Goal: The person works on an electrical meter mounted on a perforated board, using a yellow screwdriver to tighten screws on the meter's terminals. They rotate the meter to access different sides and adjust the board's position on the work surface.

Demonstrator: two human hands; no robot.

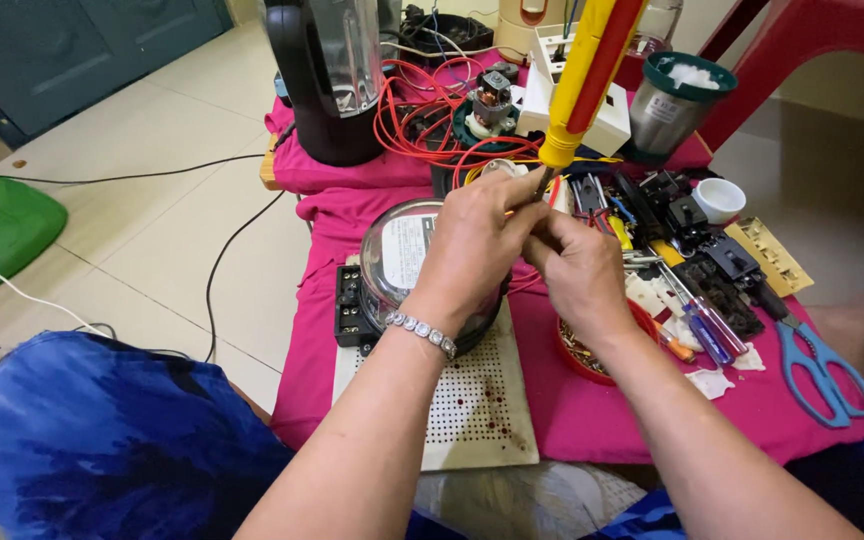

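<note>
Blue sleeve [102, 440] nearest, bottom left. Left hand [477, 245], bracelet on wrist, fingers pinched round shaft just under yellow-red screwdriver [592, 75] handle; tool stands nearly upright, tip hidden. Right hand [577, 275] closed beside left, touching it; what it pinches, cannot tell. Both hands over round meter [397, 255] on perforated board [477, 410], pink cloth [592, 410]. Red bowl [577, 355] under right wrist, small dark bits inside. White cup [720, 200], contents unseen. Steel jar [674, 100], green rim, white wad inside. Blue scissors [820, 375] at right.
</note>
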